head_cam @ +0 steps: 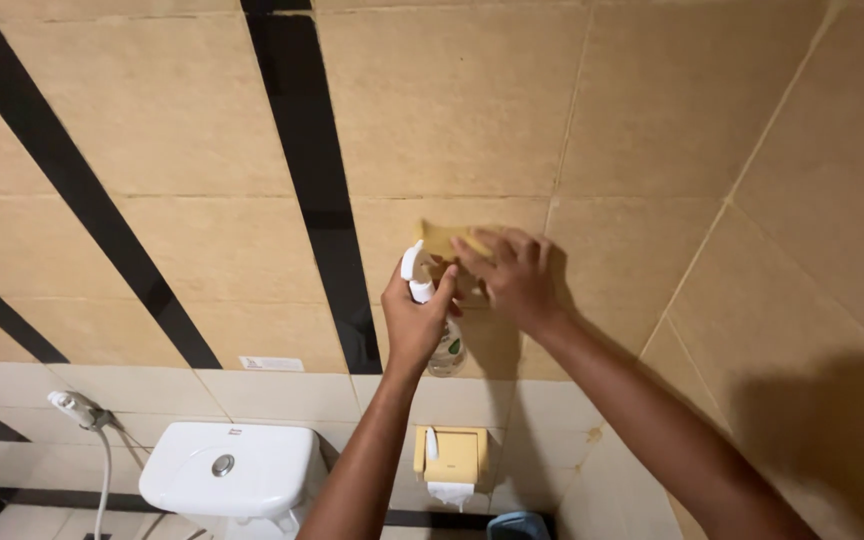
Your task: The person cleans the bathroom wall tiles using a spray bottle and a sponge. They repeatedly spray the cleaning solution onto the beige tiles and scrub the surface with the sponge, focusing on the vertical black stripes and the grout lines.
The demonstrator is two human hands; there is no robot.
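Left hand is wrapped tight around the neck of a clear plastic spray bottle with a white trigger head, nozzle up near the wall. Right hand lies flat, fingers spread, pressing a yellow cleaning cloth against the beige wall tile, just beside the bottle. Running alongside is a black diagonal tile stripe. Down below sit a white toilet cistern and a yellow paper holder.
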